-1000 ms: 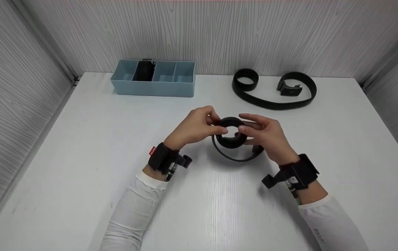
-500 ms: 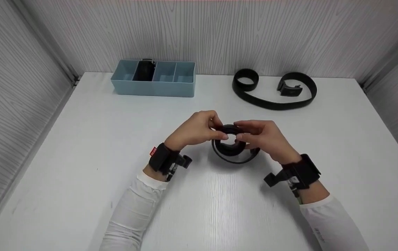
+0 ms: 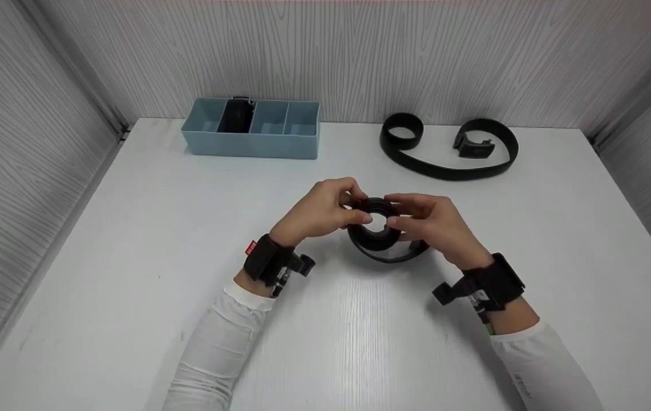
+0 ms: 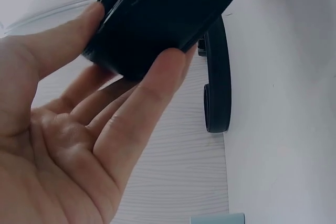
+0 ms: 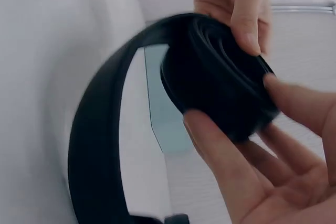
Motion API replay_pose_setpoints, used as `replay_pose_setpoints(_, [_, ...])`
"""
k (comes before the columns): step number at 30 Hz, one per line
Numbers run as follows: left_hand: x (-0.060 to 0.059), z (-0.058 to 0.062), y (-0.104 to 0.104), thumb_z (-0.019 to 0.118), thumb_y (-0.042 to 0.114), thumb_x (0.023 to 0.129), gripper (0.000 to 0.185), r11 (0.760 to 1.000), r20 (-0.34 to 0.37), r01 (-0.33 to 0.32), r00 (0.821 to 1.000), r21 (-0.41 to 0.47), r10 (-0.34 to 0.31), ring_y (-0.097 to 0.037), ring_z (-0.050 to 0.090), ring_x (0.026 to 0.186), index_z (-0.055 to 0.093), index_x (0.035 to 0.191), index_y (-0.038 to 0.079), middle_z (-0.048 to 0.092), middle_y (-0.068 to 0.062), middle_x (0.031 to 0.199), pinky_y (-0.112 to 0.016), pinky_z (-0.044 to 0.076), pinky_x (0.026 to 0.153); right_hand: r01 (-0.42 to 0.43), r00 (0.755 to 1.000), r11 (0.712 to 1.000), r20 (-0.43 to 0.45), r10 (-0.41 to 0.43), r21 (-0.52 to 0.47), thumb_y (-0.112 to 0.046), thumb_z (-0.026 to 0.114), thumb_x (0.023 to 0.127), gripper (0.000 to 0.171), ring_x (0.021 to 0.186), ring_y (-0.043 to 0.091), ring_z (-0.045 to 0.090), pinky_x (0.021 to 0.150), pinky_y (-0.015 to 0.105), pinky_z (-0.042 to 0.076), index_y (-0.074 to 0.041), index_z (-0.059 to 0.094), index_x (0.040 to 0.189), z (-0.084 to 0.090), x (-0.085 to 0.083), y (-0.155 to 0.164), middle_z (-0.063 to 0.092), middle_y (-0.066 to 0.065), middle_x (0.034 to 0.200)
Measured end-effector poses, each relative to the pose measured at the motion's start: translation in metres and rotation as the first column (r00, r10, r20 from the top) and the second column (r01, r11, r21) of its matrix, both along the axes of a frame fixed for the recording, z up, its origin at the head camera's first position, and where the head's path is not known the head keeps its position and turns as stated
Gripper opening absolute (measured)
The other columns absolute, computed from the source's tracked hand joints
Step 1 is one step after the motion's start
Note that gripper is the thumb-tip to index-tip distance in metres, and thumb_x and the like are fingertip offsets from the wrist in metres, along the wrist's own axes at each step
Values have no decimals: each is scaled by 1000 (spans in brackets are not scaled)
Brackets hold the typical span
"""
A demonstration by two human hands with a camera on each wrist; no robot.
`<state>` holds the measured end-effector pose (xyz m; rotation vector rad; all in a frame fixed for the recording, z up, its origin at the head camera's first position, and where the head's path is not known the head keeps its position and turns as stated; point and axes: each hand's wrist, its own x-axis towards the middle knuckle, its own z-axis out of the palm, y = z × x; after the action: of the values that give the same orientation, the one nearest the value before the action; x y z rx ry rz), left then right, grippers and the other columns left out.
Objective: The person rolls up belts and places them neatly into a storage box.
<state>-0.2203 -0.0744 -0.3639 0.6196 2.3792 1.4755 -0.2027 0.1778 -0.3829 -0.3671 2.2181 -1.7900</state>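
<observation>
A black belt (image 3: 378,242) is wound into a ring of several layers between both hands, above the white table. My left hand (image 3: 328,208) pinches the coil's left side, its thumb across the near edge. On the opposite side my right hand (image 3: 431,220) grips the coil between thumb and fingers. In the right wrist view the belt's loose end (image 5: 97,145) curves away from the coil and down, with a dark piece, likely the buckle, at the bottom edge. Seen from the left wrist, the coil (image 4: 157,22) hides part of the fingers.
A blue-grey box (image 3: 251,145) with several compartments stands at the back left; a rolled black belt (image 3: 238,116) sits in one. Another black belt (image 3: 445,171) with a buckle lies loosely curled at the back right. Panelled walls close off the back and sides.
The coil dropped slightly toward me, then rose a little, both hands moving with it. The loose loop below has drawn closer to the coil. The box and the other belts have stayed put.
</observation>
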Motion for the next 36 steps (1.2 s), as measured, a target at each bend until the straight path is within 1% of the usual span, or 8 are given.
replay_pose_setpoints(3, [0,-1,-1,81,15,92,26,999,-3,28,1000,-25,-28,-13,67,86,68,112,6,77,-8,109,-27,48,67,-44,999,998,-6,45,49,-16,79,94,49,102,23,73,76,33,61,-8,65,140,1,0,0,69,14,131])
replay_pose_setpoints(6, [0,-2,0,81,17,93,27,999,-4,15,1000,-36,-15,-13,69,86,67,113,6,77,-8,111,-28,50,68,-29,1000,999,11,28,41,-16,79,94,50,103,23,73,76,33,61,-8,65,141,0,0,-1,69,14,130])
replay_pose_setpoints(11, [-1,-3,2,80,19,95,28,998,8,-57,998,23,57,-15,71,87,62,112,5,75,-8,113,-29,56,71,74,996,993,57,-69,-91,-13,79,94,52,109,26,72,82,37,61,-5,62,142,-2,-1,-2,69,18,131])
replay_pose_setpoints(16, [-1,-1,2,77,13,96,26,995,13,-62,998,83,61,-17,73,91,59,111,3,74,-11,113,-33,60,74,109,992,974,90,-93,-197,-8,79,94,53,113,30,71,88,43,59,-1,60,143,-3,-2,-2,67,22,134])
replay_pose_setpoints(20, [0,0,0,77,11,96,22,998,-5,-31,999,52,32,-16,73,87,61,108,3,77,-10,109,-31,59,71,72,997,991,47,-67,-116,-14,81,93,51,110,27,72,84,40,61,-5,64,141,-2,-2,-2,69,18,131])
replay_pose_setpoints(25, [2,1,1,78,11,94,20,999,-19,39,999,-17,-39,-12,67,77,64,107,5,78,-6,103,-26,48,63,-5,1000,1000,-14,5,8,-17,80,94,50,102,24,74,76,39,62,-6,65,140,-1,1,0,70,15,128])
replay_pose_setpoints(29, [1,0,1,79,12,94,22,999,-25,38,999,-23,-38,-11,67,76,64,108,5,78,-6,105,-26,47,63,-6,1000,1000,-24,6,1,-14,79,95,48,102,25,74,74,37,62,-5,65,140,-1,1,-1,71,16,127])
replay_pose_setpoints(36, [-1,-2,3,79,13,94,29,999,9,-31,999,31,31,-15,71,88,62,116,5,75,-10,119,-28,55,73,96,995,993,-16,-98,-65,-13,78,95,48,104,27,73,76,35,62,-4,64,141,-3,-1,-3,72,15,125])
